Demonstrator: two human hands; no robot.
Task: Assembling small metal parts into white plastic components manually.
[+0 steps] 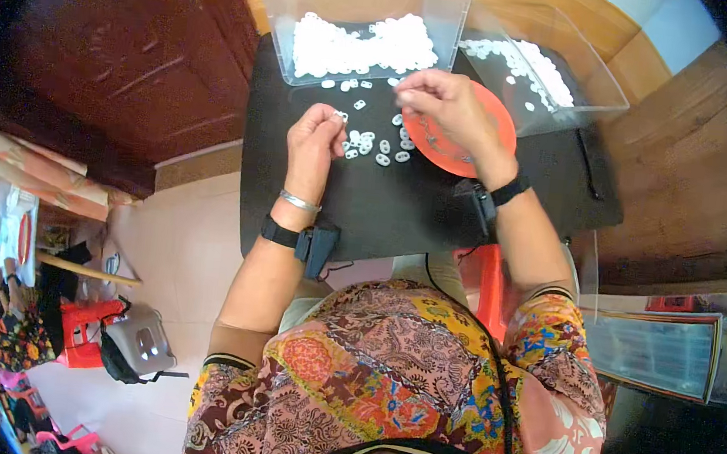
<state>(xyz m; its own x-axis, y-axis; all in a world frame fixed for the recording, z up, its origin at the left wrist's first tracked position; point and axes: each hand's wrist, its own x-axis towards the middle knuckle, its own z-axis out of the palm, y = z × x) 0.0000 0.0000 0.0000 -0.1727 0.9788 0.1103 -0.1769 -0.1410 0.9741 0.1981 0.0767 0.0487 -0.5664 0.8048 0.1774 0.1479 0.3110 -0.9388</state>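
Observation:
My left hand (312, 139) is closed in a pinch on a small white oval plastic piece (342, 116), whose edge shows at the fingertips. To its right, my right hand (458, 112) reaches over an orange round plate (500, 122), thumb and index finger pressed together past the plate's left rim. What that pinch holds, if anything, is too small to make out. Little metallic bits (429, 137) lie on the plate, partly covered by the hand. Between the hands, several loose white oval pieces with two holes (384, 148) are scattered, some in a small heap (359, 142).
A clear plastic bin (282, 22) heaped with white pieces (363, 47) stands at the table's far side. Right of it, another clear container (601, 79) holds more. The black table (383, 207) has a dark strap-like item (590, 166) near its right side. A red stool (491, 283) is below.

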